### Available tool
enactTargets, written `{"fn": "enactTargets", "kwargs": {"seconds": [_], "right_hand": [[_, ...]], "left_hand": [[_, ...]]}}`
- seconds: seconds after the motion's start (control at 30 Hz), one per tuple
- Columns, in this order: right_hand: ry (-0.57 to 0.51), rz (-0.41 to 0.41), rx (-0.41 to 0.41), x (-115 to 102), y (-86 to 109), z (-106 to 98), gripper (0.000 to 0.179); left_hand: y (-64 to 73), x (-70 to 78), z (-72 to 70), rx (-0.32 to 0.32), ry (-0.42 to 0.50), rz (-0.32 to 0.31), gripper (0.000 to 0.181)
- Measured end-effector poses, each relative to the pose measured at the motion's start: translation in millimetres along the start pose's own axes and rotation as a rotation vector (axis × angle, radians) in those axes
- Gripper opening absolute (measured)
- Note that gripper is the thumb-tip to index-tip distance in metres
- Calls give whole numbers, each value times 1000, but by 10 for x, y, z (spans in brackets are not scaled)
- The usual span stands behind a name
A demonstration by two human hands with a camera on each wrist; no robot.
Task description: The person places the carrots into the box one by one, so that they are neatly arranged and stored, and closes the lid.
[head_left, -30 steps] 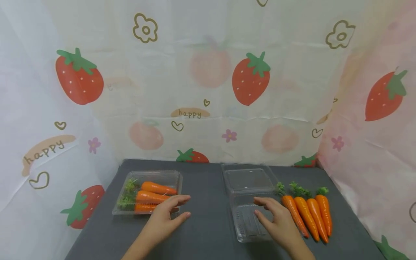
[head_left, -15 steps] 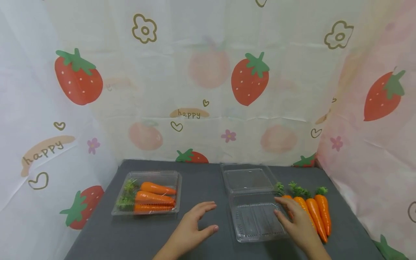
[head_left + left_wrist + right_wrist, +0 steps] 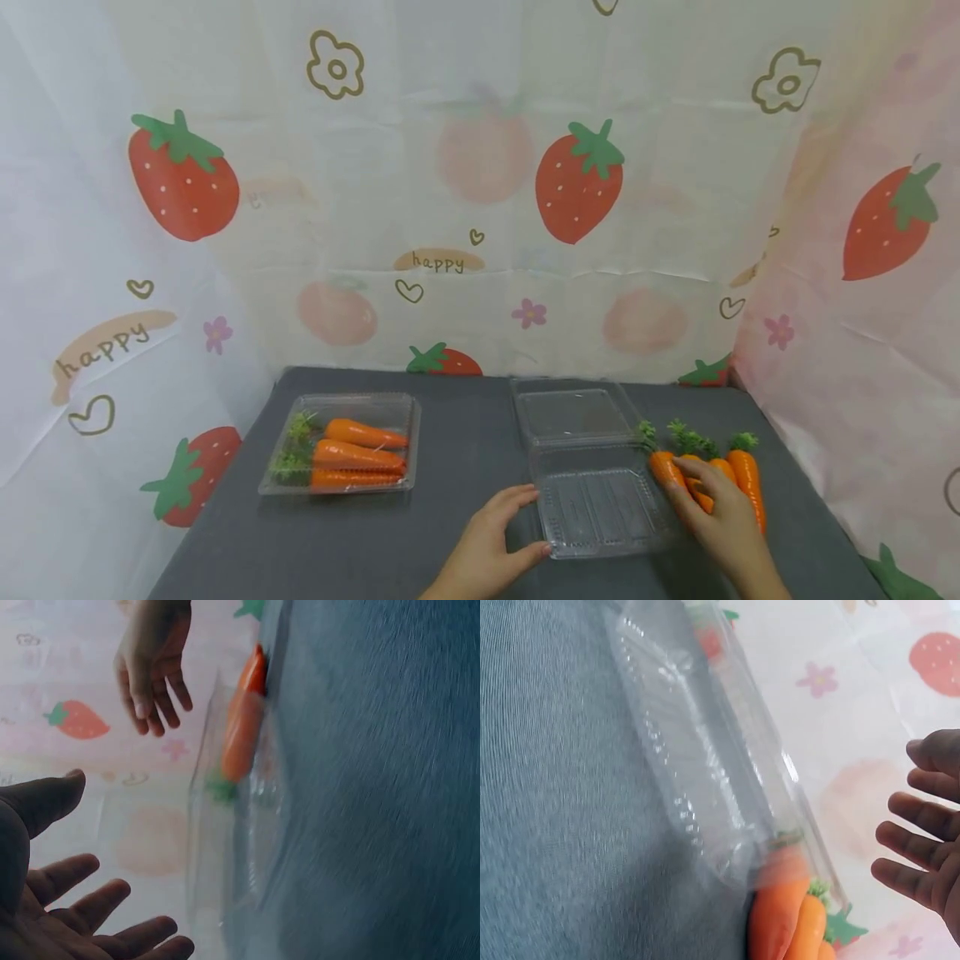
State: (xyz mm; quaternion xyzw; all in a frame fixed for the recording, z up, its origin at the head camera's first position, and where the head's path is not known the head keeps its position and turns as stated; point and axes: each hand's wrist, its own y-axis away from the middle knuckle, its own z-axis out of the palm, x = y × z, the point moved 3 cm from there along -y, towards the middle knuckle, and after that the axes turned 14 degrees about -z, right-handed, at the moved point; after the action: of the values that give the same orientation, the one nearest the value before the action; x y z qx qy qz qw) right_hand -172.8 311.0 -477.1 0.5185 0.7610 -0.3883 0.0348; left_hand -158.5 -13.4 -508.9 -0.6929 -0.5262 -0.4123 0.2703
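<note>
1. The carrots [image 3: 747, 482] lie just right of the clear box [image 3: 600, 510], lengthwise away from me, leafy ends far.
2. My right hand [image 3: 726, 521] is over them, way nearer, fingers loose, gripping nothing; my left hand [image 3: 483, 546] is relaxed beside the box.
3. Near tips are hidden; honestly can't tell if I'm touching any.

Shows a white cloth [image 3: 465, 50] behind the gray table [image 3: 465, 442], with a red strawberry [image 3: 573, 200], a brown-lined flower [image 3: 337, 69] and pale pink fruits [image 3: 647, 320] on it. Left of the table, shows the word "happy" [image 3: 112, 343] above a heart [image 3: 91, 415]. Right of the table, shows pink cloth [image 3: 877, 383] with another strawberry [image 3: 885, 229] and a small purple flower [image 3: 779, 332].
</note>
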Motion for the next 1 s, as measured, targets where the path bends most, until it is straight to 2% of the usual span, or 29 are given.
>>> {"fn": "enactTargets", "kwargs": {"seconds": [0.4,0.73,0.9,1.0], "right_hand": [[-33,141,-52,308,138,-54,40],[-67,291,-160,440,173,-5,43],[-79,323,-179,504,212,27,43],[-98,347,-192,541,236,82,45]], "left_hand": [[-98,16,365,-30,44,-107,71],[-129,4,541,-1,72,-129,79],[-136,-18,583,45,112,-122,89],[-144,-42,591,49,119,-134,94]]}}
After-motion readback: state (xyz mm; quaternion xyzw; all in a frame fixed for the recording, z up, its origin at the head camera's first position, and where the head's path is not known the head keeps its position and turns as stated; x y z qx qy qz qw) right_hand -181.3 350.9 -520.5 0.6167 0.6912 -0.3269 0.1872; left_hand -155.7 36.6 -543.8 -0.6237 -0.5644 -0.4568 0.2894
